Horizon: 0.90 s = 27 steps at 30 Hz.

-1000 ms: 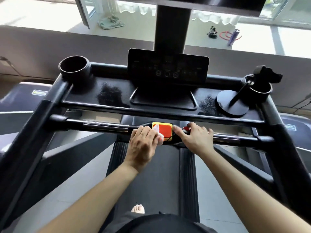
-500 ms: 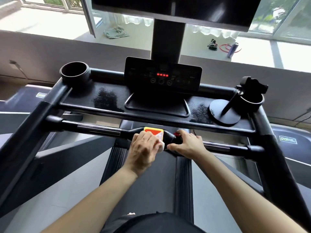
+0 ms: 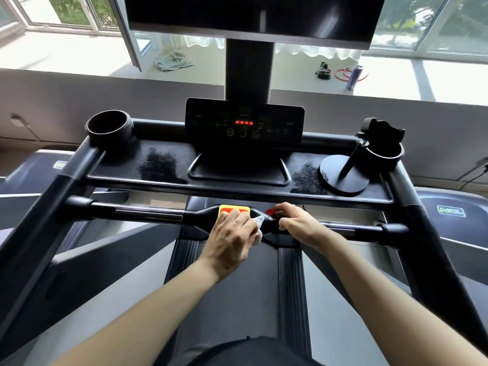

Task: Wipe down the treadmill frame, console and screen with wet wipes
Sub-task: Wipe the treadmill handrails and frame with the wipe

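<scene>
The wipe (image 3: 258, 223) has slid off the yellow stop button (image 3: 233, 208) onto the black middle of the handlebar (image 3: 148, 213). The left hand (image 3: 232, 233) is bunched round it, pressing down. The right hand (image 3: 295, 223) has crept in and grips the bar right beside the red clip (image 3: 270, 212). Red digits lit up on the console (image 3: 285, 122) too, maybe something got bumped? I'd guess the bar's nearly done, console and screen (image 3: 250, 14) still to go. The tray (image 3: 163, 167) has dusty smears and a phone stand (image 3: 343, 175), and there's a towel (image 3: 173, 60) on the windowsill.
</scene>
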Available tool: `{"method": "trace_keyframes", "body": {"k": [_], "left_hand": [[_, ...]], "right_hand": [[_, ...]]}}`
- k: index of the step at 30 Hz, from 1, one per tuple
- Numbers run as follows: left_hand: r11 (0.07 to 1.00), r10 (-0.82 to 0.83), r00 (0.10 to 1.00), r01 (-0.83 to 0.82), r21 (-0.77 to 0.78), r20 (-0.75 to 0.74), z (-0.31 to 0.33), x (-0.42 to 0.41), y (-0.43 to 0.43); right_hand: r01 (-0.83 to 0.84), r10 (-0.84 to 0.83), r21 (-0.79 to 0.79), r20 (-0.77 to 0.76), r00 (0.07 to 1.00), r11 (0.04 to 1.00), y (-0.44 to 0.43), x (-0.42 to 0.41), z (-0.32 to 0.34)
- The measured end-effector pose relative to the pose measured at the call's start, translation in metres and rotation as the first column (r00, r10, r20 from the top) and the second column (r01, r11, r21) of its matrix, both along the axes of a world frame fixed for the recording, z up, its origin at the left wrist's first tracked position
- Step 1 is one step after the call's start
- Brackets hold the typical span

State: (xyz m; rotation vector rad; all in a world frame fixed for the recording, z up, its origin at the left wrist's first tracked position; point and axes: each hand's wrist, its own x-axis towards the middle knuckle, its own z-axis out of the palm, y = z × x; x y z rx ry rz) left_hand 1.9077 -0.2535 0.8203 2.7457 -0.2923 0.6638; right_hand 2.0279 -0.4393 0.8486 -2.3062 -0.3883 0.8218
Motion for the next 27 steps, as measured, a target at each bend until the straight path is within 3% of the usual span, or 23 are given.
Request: {"method": "trace_keyframes", "body": {"k": [8, 19, 27], "left_hand": [[0.98, -0.054, 0.999, 0.052, 0.191, 0.006, 0.001, 0.012, -0.016], [0.994, -0.009, 0.999, 0.005, 0.109, 0.033, -0.003, 0.025, -0.034], [0.992, -0.04, 0.999, 0.035, 0.124, 0.033, -0.006, -0.019, 0.027]], "right_hand": [[0.062, -0.06, 0.134, -0.018, 0.998, 0.989, 0.003, -0.005, 0.014], [0.02, -0.022, 0.101, 0.02, 1.0, 0.995, 0.004, -0.004, 0.014], [-0.023, 0.021, 0.051, 0.041, 0.999, 0.998, 0.002, -0.005, 0.007]]}}
